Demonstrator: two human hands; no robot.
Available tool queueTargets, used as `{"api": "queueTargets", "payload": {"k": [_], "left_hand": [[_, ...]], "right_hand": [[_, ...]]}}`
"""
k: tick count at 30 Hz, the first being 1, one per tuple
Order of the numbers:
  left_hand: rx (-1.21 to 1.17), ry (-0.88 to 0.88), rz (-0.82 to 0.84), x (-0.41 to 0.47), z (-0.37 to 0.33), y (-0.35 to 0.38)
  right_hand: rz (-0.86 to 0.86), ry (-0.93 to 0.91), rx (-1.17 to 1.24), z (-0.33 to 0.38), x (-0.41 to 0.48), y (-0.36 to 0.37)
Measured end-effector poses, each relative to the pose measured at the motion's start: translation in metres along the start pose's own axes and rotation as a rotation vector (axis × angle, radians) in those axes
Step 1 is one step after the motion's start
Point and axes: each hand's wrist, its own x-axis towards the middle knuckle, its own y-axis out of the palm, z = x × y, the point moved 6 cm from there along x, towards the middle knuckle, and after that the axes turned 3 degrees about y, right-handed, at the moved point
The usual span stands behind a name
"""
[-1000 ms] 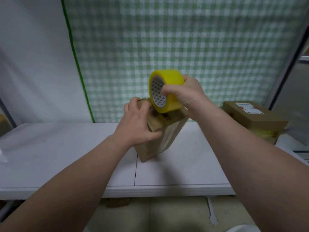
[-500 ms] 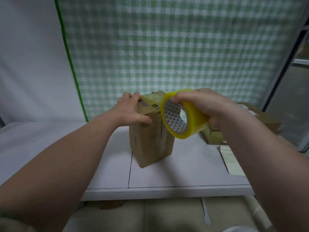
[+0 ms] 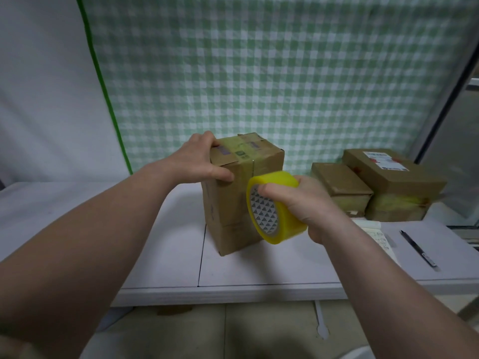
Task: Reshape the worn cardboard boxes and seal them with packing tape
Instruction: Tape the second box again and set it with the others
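A tall brown cardboard box (image 3: 228,203) stands upright on the white table (image 3: 259,270), its top flaps down with tape across them. My left hand (image 3: 197,159) grips the box's top left edge, thumb on the front face. My right hand (image 3: 300,203) holds a yellow roll of packing tape (image 3: 272,208) against the box's front right side, about halfway down. A thin strip of tape runs from the top down toward the roll.
Two more brown boxes (image 3: 342,185) (image 3: 394,182) sit at the table's right rear, the farther one with a white label. A paper sheet (image 3: 375,234) and a black pen (image 3: 417,248) lie right of my right forearm. A green checked curtain hangs behind.
The box went from tilted to standing upright on the table. My right hand brought the tape roll from above the box's top down along its front side. My left hand stayed on the top edge.
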Motion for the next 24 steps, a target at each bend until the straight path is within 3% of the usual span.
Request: {"api": "queueTargets", "payload": {"k": [5, 9, 13, 20, 24], "left_hand": [[0.076, -0.098, 0.150, 0.004, -0.015, -0.013], [0.226, 0.015, 0.081, 0.021, -0.050, -0.006], [0.387, 0.052, 0.211, 0.032, -0.051, 0.028], [0.387, 0.078, 0.288, 0.041, -0.047, 0.028], [0.372, 0.070, 0.285, 0.038, -0.048, 0.025]], "right_hand": [[0.022, 0.007, 0.035, -0.011, 0.006, 0.012], [0.014, 0.002, 0.067, -0.014, 0.008, 0.018], [0.101, -0.021, 0.155, -0.021, 0.005, 0.020], [0.134, -0.075, 0.342, -0.042, 0.002, 0.019], [0.049, -0.052, 0.193, -0.055, 0.001, 0.021]]}}
